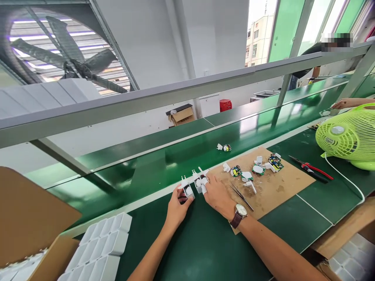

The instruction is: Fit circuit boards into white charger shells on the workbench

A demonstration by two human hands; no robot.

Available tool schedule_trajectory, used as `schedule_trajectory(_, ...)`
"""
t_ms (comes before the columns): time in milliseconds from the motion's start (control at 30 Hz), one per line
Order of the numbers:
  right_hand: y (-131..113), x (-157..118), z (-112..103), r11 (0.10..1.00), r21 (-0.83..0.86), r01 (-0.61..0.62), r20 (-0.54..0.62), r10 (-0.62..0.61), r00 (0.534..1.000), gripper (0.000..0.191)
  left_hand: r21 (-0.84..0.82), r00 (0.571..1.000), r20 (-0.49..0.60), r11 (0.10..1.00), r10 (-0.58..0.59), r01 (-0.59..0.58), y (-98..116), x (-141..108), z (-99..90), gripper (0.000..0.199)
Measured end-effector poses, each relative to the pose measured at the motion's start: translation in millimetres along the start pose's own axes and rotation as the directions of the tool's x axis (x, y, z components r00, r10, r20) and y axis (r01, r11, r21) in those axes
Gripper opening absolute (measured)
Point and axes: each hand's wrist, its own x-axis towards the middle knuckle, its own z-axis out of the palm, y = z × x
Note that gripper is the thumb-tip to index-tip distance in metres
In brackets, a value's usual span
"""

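My left hand (177, 207) is closed around a small white plug housing (188, 191) with its prongs pointing up and its open side showing. Just right of it, my right hand (215, 193) has its fingers on a second white housing (199, 183), which has dark parts visible inside. The two housings are close together near the green table's far edge. On the brown board (269, 197) to the right lie several circuit boards (235, 171) with white pieces, and tweezers (242, 196) rest beside my right wrist.
Red-handled pliers (313, 171) and a green fan (342, 132) are at the right. White trays (99, 246) and an open carton (63, 253) stand at the lower left. Small parts (227, 148) lie on the green belt. Another person's hand (341, 104) shows behind the fan.
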Motion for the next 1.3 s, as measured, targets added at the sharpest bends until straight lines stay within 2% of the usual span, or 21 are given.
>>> schedule_trajectory(233, -1.0, 0.1, 3.9, 1.0, 0.01, -0.005, 0.005, 0.005, 1.0, 0.017, -0.027, 0.999, 0.032, 0.999, 0.025, -0.025, -2.3, 19.0, 21.2, 0.079)
schedule_trajectory(367, -0.9, 0.5, 0.0, 1.0, 0.004, 0.028, -0.031, -0.028, 0.999, 0.015, -0.023, 1.0, 0.018, 0.999, 0.025, -0.024, 2.0, 4.4, 19.4, 0.08)
schedule_trajectory(433, -3.3, -1.6, -1.7, 0.994, 0.013, 0.113, -0.111, -0.111, 0.988, 0.015, 0.05, 0.996, 0.02, 0.994, 0.092, -0.093, 8.8, -11.8, 8.5, 0.075)
schedule_trajectory(533, -10.8, -7.0, -0.4, 0.945, 0.049, 0.322, -0.271, -0.298, 0.915, 0.019, 0.26, 0.969, 0.063, 0.934, 0.237, -0.246, 26.1, -35.6, -26.2, 0.063)
schedule_trajectory(633, -23.1, -14.2, 5.1, 0.865, 0.106, 0.49, -0.334, -0.434, 0.837, 0.024, 0.485, 0.944, 0.038, 0.82, 0.328, -0.304, 46.9, -46.7, -85.1, 0.046)
schedule_trajectory(700, -32.8, -20.0, 9.1, 0.816, 0.136, 0.562, -0.329, -0.497, 0.803, 0.024, 0.617, 0.927, -0.048, 0.741, 0.371, -0.264, 57.0, -48.0, -133.0, 0.038)
schedule_trajectory(800, -45.6, -28.1, 14.4, 0.765, 0.164, 0.622, -0.295, -0.564, 0.771, 0.023, 0.753, 0.914, -0.175, 0.648, 0.366, -0.115, 58.9, -47.8, -196.8, 0.045)
schedule_trajectory(833, -48.5, -30.2, 16.0, 0.754, 0.176, 0.633, -0.279, -0.578, 0.767, 0.023, 0.791, 0.922, -0.183, 0.608, 0.342, -0.069, 55.5, -48.1, -211.6, 0.046)
schedule_trajectory(900, -51.9, -33.4, 19.1, 0.737, 0.202, 0.645, -0.252, -0.597, 0.762, 0.024, 0.85, 0.949, -0.159, 0.527, 0.273, -0.009, 44.7, -48.6, -228.7, 0.046)
schedule_trajectory(1000, -52.5, -36.3, 23.3, 0.722, 0.227, 0.654, -0.221, -0.616, 0.756, 0.025, 0.886, 0.974, -0.119, 0.464, 0.193, 0.017, 27.3, -45.4, -229.3, 0.039)
schedule_trajectory(1100, -50.7, -38.3, 24.8, 0.726, 0.224, 0.65, -0.197, -0.62, 0.76, 0.024, 0.886, 0.978, -0.112, 0.464, 0.176, 0.018, 21.0, -33.7, -217.6, 0.031)
schedule_trajectory(1233, -48.1, -39.2, 21.8, 0.736, 0.225, 0.638, -0.185, -0.611, 0.77, 0.021, 0.869, 0.977, -0.066, 0.493, 0.201, -0.042, 34.1, -21.2, -192.6, 0.032)
schedule_trajectory(1300, -47.2, -38.2, 19.7, 0.735, 0.228, 0.639, -0.2, -0.607, 0.769, 0.022, 0.837, 0.973, 0.006, 0.532, 0.23, -0.131, 43.2, -25.3, -171.6, 0.031)
